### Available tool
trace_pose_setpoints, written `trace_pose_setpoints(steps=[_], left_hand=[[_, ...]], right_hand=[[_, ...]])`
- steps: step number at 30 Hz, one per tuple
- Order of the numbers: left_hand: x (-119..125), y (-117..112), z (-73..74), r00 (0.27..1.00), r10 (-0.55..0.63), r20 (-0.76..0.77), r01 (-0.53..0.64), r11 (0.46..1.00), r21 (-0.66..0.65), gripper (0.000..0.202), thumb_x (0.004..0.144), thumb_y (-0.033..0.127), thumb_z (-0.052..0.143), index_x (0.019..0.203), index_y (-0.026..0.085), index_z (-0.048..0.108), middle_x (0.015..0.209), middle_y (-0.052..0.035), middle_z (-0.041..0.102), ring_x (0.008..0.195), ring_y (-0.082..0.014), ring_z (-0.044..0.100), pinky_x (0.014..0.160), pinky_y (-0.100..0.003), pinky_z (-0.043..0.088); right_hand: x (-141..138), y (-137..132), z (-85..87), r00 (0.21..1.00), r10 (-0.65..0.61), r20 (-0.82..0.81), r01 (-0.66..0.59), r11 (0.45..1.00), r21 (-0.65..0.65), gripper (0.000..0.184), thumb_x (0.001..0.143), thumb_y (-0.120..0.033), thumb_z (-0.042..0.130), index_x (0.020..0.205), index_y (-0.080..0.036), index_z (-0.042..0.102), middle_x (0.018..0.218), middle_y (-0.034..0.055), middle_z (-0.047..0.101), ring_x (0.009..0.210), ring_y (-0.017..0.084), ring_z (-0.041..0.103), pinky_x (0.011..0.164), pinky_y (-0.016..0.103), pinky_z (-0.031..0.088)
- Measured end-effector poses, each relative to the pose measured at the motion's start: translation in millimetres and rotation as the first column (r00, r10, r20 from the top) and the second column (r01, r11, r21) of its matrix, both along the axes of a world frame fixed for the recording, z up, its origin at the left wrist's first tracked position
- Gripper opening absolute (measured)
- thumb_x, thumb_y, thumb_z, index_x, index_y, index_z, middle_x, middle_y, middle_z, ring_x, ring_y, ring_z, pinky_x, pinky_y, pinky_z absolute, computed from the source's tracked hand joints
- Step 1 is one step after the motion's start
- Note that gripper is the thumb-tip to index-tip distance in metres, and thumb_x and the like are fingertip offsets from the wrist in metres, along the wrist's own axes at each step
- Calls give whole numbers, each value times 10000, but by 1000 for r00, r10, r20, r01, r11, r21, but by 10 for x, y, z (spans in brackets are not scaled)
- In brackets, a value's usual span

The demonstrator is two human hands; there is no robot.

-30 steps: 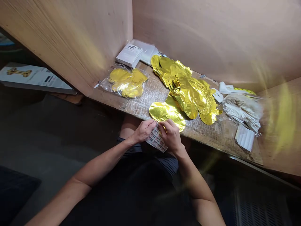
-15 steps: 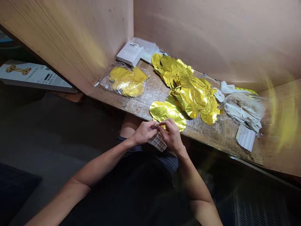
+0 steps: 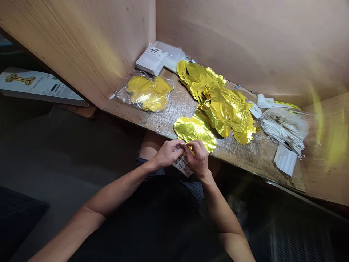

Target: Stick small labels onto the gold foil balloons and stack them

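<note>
Both my hands meet at the near edge of the wooden bench (image 3: 174,109), just below a flat gold foil balloon (image 3: 195,131). My left hand (image 3: 166,153) is closed on a small white sheet of printed stickers (image 3: 182,164), held over my lap. My right hand (image 3: 198,157) pinches at the top of the same sheet, fingertips pressed together against those of the left. Most of the sheet is hidden under my fingers.
A heap of gold foil balloons (image 3: 218,100) lies mid-bench. A clear bag of gold balloons (image 3: 147,92) sits at left, white packets (image 3: 152,60) in the back corner. A bag of white sticks (image 3: 283,129) and paper slips (image 3: 285,160) lie at right. Plywood walls enclose the bench.
My hands have drawn slightly closer together on the sticker sheet, and the right hand has shifted a little left. Less of the sheet shows now.
</note>
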State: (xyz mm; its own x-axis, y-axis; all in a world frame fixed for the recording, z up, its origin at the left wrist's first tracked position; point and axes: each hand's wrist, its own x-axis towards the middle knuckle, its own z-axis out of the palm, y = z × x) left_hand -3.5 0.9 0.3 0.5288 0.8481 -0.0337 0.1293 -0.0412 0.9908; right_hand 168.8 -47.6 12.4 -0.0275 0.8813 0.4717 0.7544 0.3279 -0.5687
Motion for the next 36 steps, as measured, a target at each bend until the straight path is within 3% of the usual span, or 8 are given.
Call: trace_pose_setpoints(steps=[10, 13, 16, 24, 28, 32, 34, 36], left_hand=[[22, -33, 1, 998, 45, -46, -42, 997, 59, 210, 942, 268, 615, 1010, 175, 791, 940, -12, 800, 857, -182, 708, 790, -251, 495], [19, -40, 18, 997, 44, -62, -40, 997, 69, 199, 945, 262, 607, 986, 166, 776, 893, -2, 780, 818, -168, 686, 756, -242, 473], [15, -42, 23, 997, 38, -60, -34, 997, 70, 194, 949, 254, 595, 971, 160, 762, 879, 1, 763, 807, -160, 670, 752, -240, 462], [9, -51, -23, 994, 50, -93, -43, 996, 79, 207, 959, 303, 607, 906, 155, 742, 829, -8, 744, 762, -164, 653, 710, -246, 474], [-34, 22, -104, 990, 39, -135, -10, 977, 211, 217, 994, 302, 580, 952, 178, 753, 963, -41, 792, 893, -200, 727, 818, -283, 550], [-90, 127, -179, 962, -60, -267, 174, 887, 428, 201, 956, 187, 558, 976, 196, 758, 1527, -87, 638, 1312, -270, 671, 1121, -373, 522], [-103, 152, -193, 909, -86, -408, 272, 864, 423, 214, 942, 173, 554, 994, 209, 758, 1640, -61, 529, 1267, -273, 704, 1088, -381, 560], [-106, 157, -198, 857, -71, -511, 309, 864, 398, 221, 943, 185, 553, 1017, 228, 756, 1663, -30, 500, 1142, -259, 759, 1008, -376, 608]], right_hand=[[-35, -55, -82, 996, -91, 23, 89, 993, 75, 148, 1031, -257, 651, 892, -232, 608, 852, 40, 639, 778, 179, 648, 692, 332, 568], [-31, -67, -102, 994, -110, -4, 110, 992, 58, 70, 1026, -276, 659, 981, -224, 644, 894, 51, 660, 782, 179, 648, 689, 334, 579], [-26, -70, -117, 994, -101, -48, 102, 994, 30, 99, 1024, -262, 650, 1103, -223, 694, 962, 72, 678, 828, 192, 666, 707, 344, 591], [-89, -150, -110, 998, -54, -11, 54, 998, 30, 100, 1027, -223, 602, 1001, -232, 698, 929, 83, 667, 859, 218, 653, 781, 379, 574], [170, -57, 41, 998, -48, -32, 43, 988, -151, 150, 1038, -283, 555, 936, -220, 644, 904, 71, 668, 852, 213, 633, 797, 366, 528], [535, 267, 172, 999, -40, -29, 19, 856, -516, 227, 1026, -358, 556, 851, -222, 603, 782, 12, 650, 726, 181, 584, 697, 311, 447], [592, 417, 186, 996, 41, 85, 20, 794, -608, 249, 1018, -355, 561, 812, -221, 600, 772, 16, 664, 707, 181, 569, 690, 311, 407], [569, 499, 177, 952, 75, 297, 124, 792, -597, 283, 1006, -369, 595, 768, -217, 587, 793, 47, 685, 720, 196, 564, 713, 330, 371]])
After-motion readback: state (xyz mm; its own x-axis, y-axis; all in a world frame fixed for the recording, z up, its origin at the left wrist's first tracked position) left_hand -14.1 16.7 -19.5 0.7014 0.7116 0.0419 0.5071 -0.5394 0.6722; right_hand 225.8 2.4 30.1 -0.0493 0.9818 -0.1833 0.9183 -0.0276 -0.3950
